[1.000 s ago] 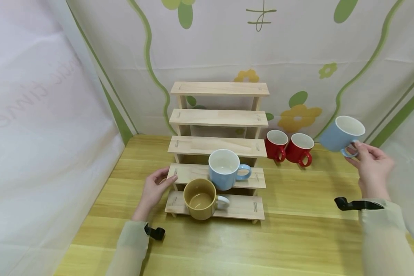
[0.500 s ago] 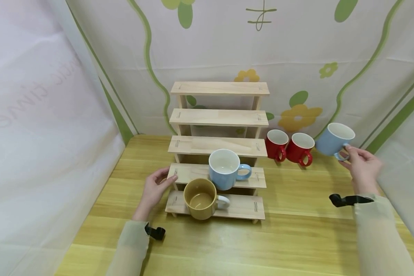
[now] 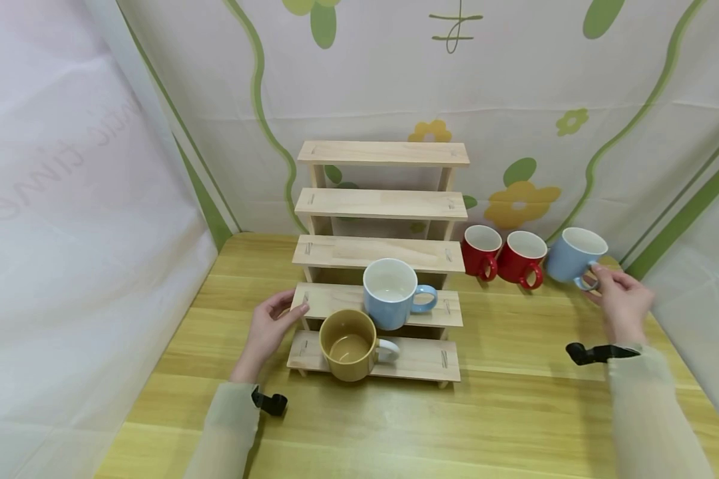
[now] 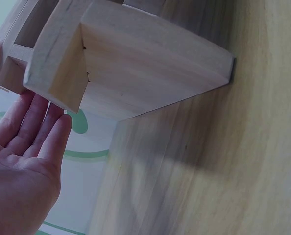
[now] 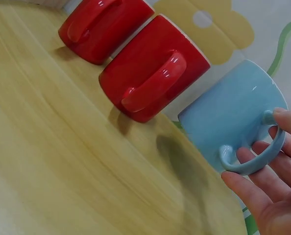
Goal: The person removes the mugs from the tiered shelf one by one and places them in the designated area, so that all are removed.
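The light-blue mug (image 3: 566,259) is in the right hand (image 3: 626,303), mouth up, its white interior showing; the fingers and thumb are grasping its handle (image 5: 260,161). Whether its base touches the counter (image 3: 503,412) is hard to tell. Just left of it stand the first red mug (image 3: 517,261) and, next along, the second red mug (image 3: 477,255), both white inside. On the stepped wooden rack (image 3: 383,205), a mustard mug (image 3: 346,352) sits on the lowest step, mustard down to its bottom, and a white-lined blue mug (image 3: 388,307) on the step above. The left hand (image 3: 269,327), fingers released and extended, rests at that step's left end.
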`<state>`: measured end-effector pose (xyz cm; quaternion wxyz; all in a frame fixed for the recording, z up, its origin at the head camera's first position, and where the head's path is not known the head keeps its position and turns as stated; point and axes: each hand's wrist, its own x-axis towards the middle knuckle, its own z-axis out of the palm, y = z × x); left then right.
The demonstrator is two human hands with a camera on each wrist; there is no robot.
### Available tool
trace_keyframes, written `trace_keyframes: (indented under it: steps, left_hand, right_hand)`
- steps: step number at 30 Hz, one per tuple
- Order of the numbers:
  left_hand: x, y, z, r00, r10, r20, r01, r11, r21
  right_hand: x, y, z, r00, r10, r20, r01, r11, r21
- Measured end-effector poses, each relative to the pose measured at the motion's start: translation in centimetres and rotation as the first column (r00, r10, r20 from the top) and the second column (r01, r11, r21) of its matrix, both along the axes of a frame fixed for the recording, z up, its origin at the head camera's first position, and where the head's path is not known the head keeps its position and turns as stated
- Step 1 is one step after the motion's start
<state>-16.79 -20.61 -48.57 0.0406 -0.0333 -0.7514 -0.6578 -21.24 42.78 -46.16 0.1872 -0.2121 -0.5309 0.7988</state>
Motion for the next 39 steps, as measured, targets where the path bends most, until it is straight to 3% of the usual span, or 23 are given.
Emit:
trace_keyframes:
  steps: [16, 22, 28, 39]
  left_hand:
    - [0.1, 0.0, 0.0, 1.000, -0.012, 0.001, 0.012, 1.000, -0.014]
    - [0.0, -0.1, 0.0, 1.000, -0.016, -0.003, 0.016, 1.000, -0.008]
    - [0.1, -0.1, 0.1, 1.000, -0.014, -0.007, 0.014, 1.000, -0.005]
    - [0.1, 0.1, 0.1, 1.000, -0.007, -0.004, 0.007, 1.000, 0.004]
  right_hand:
    - [0.2, -0.7, -2.0, 0.999, -0.029, -0.038, 0.026, 0.996, -0.079]
    - [0.1, -0.9, -2.4, 0.999, -0.041, -0.014, 0.041, 0.997, -0.060]
    - [0.1, -0.9, -2.5, 0.999, -0.024, -0.036, 0.021, 0.996, -0.092]
    - [0.4, -0.5, -3.2, 1.000, -0.018, 0.004, 0.019, 0.992, -0.128]
